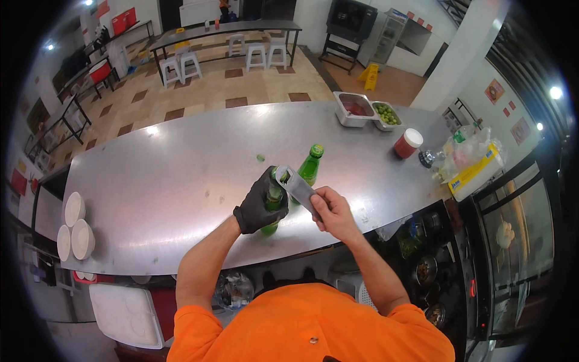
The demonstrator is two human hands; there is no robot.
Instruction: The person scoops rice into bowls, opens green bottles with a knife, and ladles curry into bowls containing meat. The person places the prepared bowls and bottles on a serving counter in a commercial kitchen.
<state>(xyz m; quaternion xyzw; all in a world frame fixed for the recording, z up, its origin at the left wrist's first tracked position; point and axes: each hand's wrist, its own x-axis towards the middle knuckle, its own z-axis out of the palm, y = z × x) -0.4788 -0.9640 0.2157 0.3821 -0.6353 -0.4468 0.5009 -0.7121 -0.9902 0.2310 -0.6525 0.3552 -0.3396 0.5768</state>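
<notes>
In a black glove, my left hand (261,201) grips a green glass bottle (274,199) by its upper part, above the steel counter. My bare right hand (335,212) holds a flat grey metal bottle opener (298,184), whose slotted end lies over the mouth of that bottle; whether it has caught the cap cannot be told. A second green glass bottle (310,165) stands upright just behind the opener, with its top covered by a green and yellow cap. A small green cap (260,158) lies on the counter beyond my left hand.
The stainless steel counter (181,154) bears white bowls (82,239) at the left. At the right are a metal pan of red contents (357,118), a pan of green limes (386,114), a white-lidded red jar (408,143) and plastic bags (468,151). Tables and stools stand beyond.
</notes>
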